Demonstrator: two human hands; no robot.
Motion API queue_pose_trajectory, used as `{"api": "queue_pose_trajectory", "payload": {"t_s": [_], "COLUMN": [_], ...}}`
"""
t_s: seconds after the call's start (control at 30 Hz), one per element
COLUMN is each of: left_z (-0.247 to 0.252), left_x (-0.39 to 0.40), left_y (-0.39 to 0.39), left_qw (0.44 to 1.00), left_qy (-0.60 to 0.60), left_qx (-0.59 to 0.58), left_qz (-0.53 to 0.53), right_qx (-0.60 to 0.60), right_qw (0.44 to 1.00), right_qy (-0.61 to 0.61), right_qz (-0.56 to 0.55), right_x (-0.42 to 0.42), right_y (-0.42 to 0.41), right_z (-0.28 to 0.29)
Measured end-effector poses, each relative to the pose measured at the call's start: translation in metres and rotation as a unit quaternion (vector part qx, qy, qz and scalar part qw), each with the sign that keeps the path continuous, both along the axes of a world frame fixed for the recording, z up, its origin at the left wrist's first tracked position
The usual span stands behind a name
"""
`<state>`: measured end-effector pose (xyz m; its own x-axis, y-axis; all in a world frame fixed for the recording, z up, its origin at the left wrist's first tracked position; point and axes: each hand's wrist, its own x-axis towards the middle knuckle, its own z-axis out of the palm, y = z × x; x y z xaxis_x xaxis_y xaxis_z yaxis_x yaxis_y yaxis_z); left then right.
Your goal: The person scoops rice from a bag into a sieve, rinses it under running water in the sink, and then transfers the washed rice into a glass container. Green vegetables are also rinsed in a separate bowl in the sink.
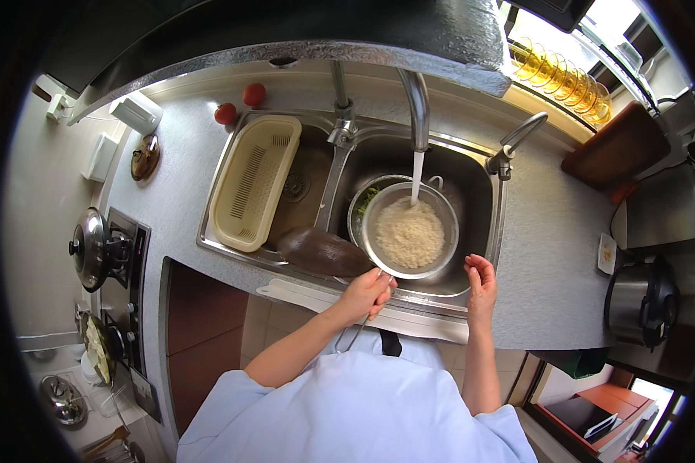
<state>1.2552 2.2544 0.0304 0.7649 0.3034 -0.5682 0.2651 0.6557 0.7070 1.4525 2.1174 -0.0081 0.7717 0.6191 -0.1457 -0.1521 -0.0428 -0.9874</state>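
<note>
My left hand (369, 292) grips the wire handle (350, 335) of a round metal strainer (453, 231) over the right sink basin. White rice-like grains (411, 234) lie heaped in the strainer. A stream of water (417, 176) falls on them from the tall metal faucet (420, 116). Partly hidden beneath the strainer is a metal bowl (353, 208) with green leaves (367, 199) in it. My right hand (482, 283) is by the basin's front right rim, apart from the strainer, fingers slightly bent and holding nothing.
A dark brown oblong object (321, 253) of unclear kind rests at the sink's front, beside the strainer. In the left basin sits a cream plastic draining basket (249, 185). Two tomatoes (226, 114) lie behind it. A gas stove (124, 289) is left, an electric cooker (640, 304) right.
</note>
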Motion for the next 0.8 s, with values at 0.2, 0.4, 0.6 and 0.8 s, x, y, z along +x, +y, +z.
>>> {"api": "queue_pose_trajectory", "payload": {"t_s": [0.2,0.4,0.6,0.8], "left_z": [-0.006,-0.008,-0.009,0.006], "left_x": [0.004,0.070,0.066,-0.006], "left_y": [0.042,0.067,0.023,0.004], "left_qw": [0.996,0.995,0.997,0.998], "left_qy": [-0.034,-0.079,-0.060,-0.002], "left_qx": [0.032,0.027,0.018,-0.002], "left_qz": [0.082,0.050,-0.052,-0.064], "right_qx": [-0.005,-0.008,-0.009,-0.004], "right_qw": [0.999,1.000,0.999,1.000], "right_qy": [0.008,0.001,-0.022,-0.007], "right_qz": [0.030,0.012,-0.027,-0.015], "right_x": [-0.008,-0.011,0.002,0.003], "right_y": [0.007,0.004,-0.002,0.001], "right_z": [-0.010,0.001,0.003,0.000]}}
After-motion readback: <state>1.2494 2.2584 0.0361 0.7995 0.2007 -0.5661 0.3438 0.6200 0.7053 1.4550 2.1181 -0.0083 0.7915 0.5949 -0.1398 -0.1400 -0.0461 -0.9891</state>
